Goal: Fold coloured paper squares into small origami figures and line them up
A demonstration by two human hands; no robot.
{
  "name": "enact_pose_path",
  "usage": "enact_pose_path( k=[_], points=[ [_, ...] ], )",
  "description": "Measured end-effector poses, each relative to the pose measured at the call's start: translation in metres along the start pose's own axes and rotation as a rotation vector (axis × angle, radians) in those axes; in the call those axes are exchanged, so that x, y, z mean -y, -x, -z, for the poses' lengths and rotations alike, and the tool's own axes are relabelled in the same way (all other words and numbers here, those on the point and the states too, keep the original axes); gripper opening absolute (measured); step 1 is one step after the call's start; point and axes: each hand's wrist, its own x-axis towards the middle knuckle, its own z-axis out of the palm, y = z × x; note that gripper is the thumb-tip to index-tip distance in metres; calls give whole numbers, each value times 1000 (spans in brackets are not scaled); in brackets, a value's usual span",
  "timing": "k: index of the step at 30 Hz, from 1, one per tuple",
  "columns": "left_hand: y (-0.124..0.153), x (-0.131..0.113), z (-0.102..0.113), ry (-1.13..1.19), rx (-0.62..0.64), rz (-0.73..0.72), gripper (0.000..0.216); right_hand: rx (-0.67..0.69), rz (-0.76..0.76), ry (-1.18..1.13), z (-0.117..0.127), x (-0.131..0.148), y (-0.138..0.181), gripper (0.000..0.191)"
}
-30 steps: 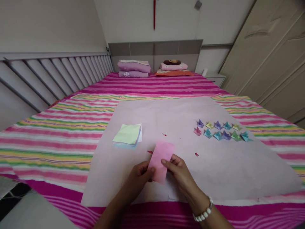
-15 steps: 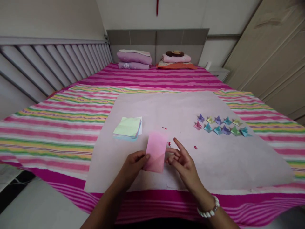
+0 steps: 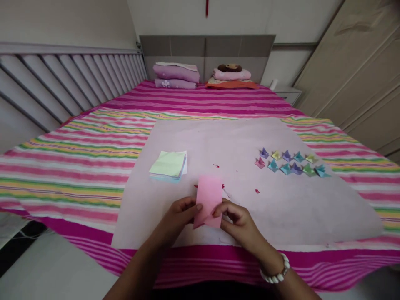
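Observation:
A folded pink paper [image 3: 209, 193], a tall rectangle, is held upright above the pale sheet [image 3: 237, 141]. My left hand [image 3: 183, 211] pinches its left edge, thumb in front and fingers behind. On the lower right edge my right hand [image 3: 236, 218] is closed, its fingers at the paper's front. The paper's lower edge looks slightly parted. To the left lies a stack of coloured paper squares [image 3: 168, 163], pale green on top. Several small folded paper boats [image 3: 287, 156] in purple, yellow, blue, green and pink stand in two rows at the right.
Tiny red scraps [image 3: 257, 191] lie on the pale sheet around the hands. The sheet is spread over a striped bedcover [image 3: 78, 166]. Folded purple bedding [image 3: 176, 73] and a pink folded pile [image 3: 231, 75] rest by the headboard [image 3: 187, 48]. A railing [image 3: 78, 81] runs along the left.
My right hand, its index finger stretched out and apart before, has moved left and down and now grips the pink paper. The paper has shifted slightly right.

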Motion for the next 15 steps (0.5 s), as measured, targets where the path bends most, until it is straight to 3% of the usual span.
enact_pose_path(
  k=[5,9,12,15],
  points=[
    [-4,-5,-3,88,-55,5,27,-9,73,76,1,0,2,20],
    [-5,-4,-8,149,-136,-43,30,-118,287,402,-4,-1,8,41],
    [-3,-3,-9,176,-155,-24,32,-192,503,685,-6,-3,11,40],
    [0,-4,-9,207,-177,17,29,-192,599,797,-5,-1,10,32]
  ],
)
